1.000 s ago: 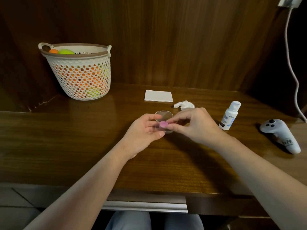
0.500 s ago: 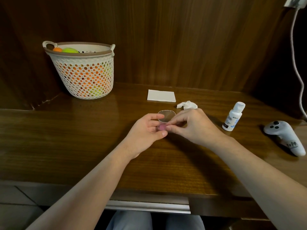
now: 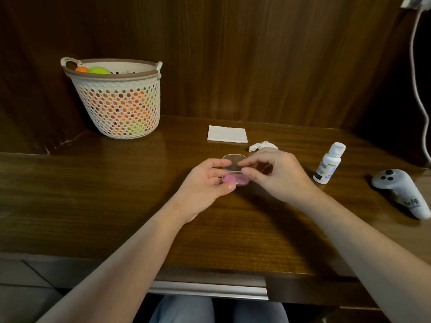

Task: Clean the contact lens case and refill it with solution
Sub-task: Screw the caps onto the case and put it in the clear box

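Head view: since a second ago the small clear plastic contact lens case [image 3: 234,173] shows its lid up at 12 o'clock, pink wells exposed; left hand [image 3: 205,183] fingers grip it on the table [image 3: 93,194], right hand [image 3: 277,173] pinches the lid. I judge cleaning comes next.

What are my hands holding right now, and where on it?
The left hand holds the contact lens case by its left end; the right hand pinches its right end. Its clear lid stands open.

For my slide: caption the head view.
Both hands, left and right, hold the open lens case beside the bottle.
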The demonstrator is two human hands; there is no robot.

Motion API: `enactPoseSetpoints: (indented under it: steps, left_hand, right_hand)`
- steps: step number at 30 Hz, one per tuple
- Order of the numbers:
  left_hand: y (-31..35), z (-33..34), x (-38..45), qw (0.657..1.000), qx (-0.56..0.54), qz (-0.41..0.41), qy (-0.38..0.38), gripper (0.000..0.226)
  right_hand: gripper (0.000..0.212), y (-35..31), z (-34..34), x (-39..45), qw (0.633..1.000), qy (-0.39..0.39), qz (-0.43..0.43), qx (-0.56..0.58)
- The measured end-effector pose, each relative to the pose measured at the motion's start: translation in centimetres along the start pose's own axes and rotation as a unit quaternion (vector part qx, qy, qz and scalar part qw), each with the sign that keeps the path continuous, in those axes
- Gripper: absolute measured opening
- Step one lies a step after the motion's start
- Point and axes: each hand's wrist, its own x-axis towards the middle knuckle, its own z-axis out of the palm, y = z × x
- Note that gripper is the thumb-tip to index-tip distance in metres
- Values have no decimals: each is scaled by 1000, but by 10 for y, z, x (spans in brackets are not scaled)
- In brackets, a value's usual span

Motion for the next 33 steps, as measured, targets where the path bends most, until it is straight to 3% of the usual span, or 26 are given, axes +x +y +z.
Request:
enactPoseSetpoints:
  steps: [3,8,13,20,24,33]
  left_hand:
    - [1,1,0,1000,5,0,1,60]
    - [-2,0,2,1000,-7,8,-2,66]
    - [-3,0,3,1000,-10,13,-9,90]
    - [-3,-2,2,999,-17,27,-24,52]
    - [-5,-2,1,998,-28,45,-24,44]
    - [-8,-2,1,997,-59,52,-27,31]
  right_hand:
    - [19,5,2,-1,993,44,97,59]
    - [44,7,16,-5,939,11,208,274]
    - [36,10,26,-14,917,30,196,346]
    - [20,12,28,-20,909,30,166,381]
    - [20,13,26,-22,902,22,161,400]
    - [23,15,25,-27,930,-4,113,350]
